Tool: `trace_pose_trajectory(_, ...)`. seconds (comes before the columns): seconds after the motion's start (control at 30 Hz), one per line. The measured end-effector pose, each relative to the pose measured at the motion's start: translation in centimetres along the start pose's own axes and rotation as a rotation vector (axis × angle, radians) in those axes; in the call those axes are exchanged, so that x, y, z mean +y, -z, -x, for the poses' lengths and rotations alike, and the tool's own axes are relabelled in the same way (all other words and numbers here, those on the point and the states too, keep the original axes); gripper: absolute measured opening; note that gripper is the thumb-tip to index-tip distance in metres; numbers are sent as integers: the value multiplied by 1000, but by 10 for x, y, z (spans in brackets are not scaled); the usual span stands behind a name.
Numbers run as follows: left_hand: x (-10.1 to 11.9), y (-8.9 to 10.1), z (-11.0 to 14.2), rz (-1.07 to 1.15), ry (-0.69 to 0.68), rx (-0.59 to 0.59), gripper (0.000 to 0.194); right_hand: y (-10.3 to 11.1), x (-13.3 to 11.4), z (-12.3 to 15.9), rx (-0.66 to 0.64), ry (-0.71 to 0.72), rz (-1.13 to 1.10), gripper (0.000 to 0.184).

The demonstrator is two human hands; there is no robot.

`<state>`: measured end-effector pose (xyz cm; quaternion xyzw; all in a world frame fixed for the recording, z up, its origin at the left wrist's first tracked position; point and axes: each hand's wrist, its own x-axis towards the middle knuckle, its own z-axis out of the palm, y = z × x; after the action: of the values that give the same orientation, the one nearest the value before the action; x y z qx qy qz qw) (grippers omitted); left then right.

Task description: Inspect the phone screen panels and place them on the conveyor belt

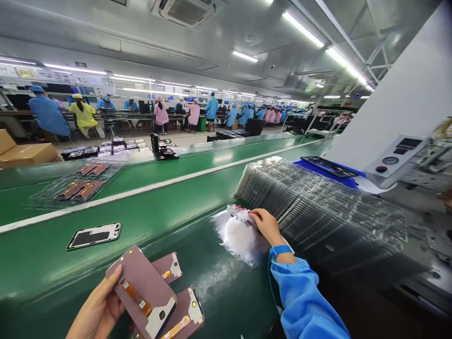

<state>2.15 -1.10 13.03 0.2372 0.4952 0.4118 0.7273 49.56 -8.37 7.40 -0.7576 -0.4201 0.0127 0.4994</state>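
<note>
My left hand [99, 308] is at the bottom left, fingers wrapped round a pinkish-brown phone display panel [143, 292] with an orange flex cable on its back. Two more such panels [180, 313] lie under and beside it on the green bench. My right hand [266, 226], in a blue sleeve with a blue wrist strap, pinches the edge of a small clear plastic bag or film [238, 235] with white glare on it. The bag lies next to a long stack of clear plastic trays [318, 207].
A phone frame [94, 234] lies on the green conveyor belt [158, 207]. Clear trays holding panels [79, 181] sit farther left, cardboard boxes [24, 153] beyond. A white control box [395, 160] and blue tray [328, 169] stand right. Workers in blue, pink and yellow coats sit at far benches.
</note>
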Motion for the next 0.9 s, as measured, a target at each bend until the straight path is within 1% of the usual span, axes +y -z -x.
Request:
trace_pose_trajectory(0.07,5,-3,3,-36,-59,-38,31,-6,5,4,26,-50,10,26)
trace_pose_trajectory(0.13,6,-6,4,-61,-91,-65,25,-15,-3,13,32,-73,-35,31)
trace_pose_trajectory(0.17,4,-8,4,-58,-90,-81,23,-23,-12,19,7,-77,-78,37)
trace_pose_trajectory(0.2,1,-12,3,-56,-80,-103,23,-33,-23,28,-47,-77,-135,42)
trace_pose_trajectory(0.23,-4,-16,3,-53,-66,-136,25,-44,-37,39,-132,-74,-200,48)
trace_pose_trajectory(0.27,-10,-22,2,-52,-56,-173,29,-56,-52,53,-245,-63,-268,53)
trace_pose_trajectory(0.3,-18,-30,2,-47,-48,-218,33,-68,-69,69,-390,-62,-356,59)
trace_pose_trajectory(0.37,-36,-45,-1,-54,-81,-308,39,-89,-101,104,-727,-96,-571,77)
trace_pose_trajectory(0.4,-45,-53,-3,-122,-100,-365,41,-98,-114,120,-984,-251,-802,84)
trace_pose_trajectory(0.43,-51,-59,-6,-268,-126,-412,44,-105,-124,134,-1229,-414,-976,88)
trace_pose_trajectory(0.47,-55,-62,-10,-429,-159,-440,50,-112,-130,144,-1364,-548,-1121,90)
trace_pose_trajectory(0.5,-54,-63,-16,-594,-192,-451,55,-117,-133,151,-1461,-670,-1245,89)
trace_pose_trajectory(0.53,-48,-61,-25,-736,-233,-440,59,-123,-132,154,-1492,-743,-1333,87)
trace_pose_trajectory(0.57,-37,-56,-35,-844,-277,-412,57,-127,-129,153,-1478,-780,-1410,84)
trace_pose_trajectory(0.6,-22,-48,-47,-917,-318,-371,52,-132,-124,150,-1461,-796,-1479,81)
trace_pose_trajectory(0.67,19,-23,-76,-1080,-387,-253,46,-137,-112,141,-1428,-826,-1583,76)
trace_pose_trajectory(0.73,64,9,-106,-1294,-441,-53,58,-139,-101,131,-1386,-862,-1652,72)
trace_pose_trajectory(0.8,101,42,-130,-1490,-457,188,65,-139,-95,124,-1339,-884,-1674,68)
trace_pose_trajectory(0.87,125,72,-146,-1653,-464,381,64,-139,-93,120,-1306,-882,-1660,66)
trace_pose_trajectory(0.9,132,85,-151,-1726,-472,437,62,-140,-94,119,-1297,-874,-1653,66)
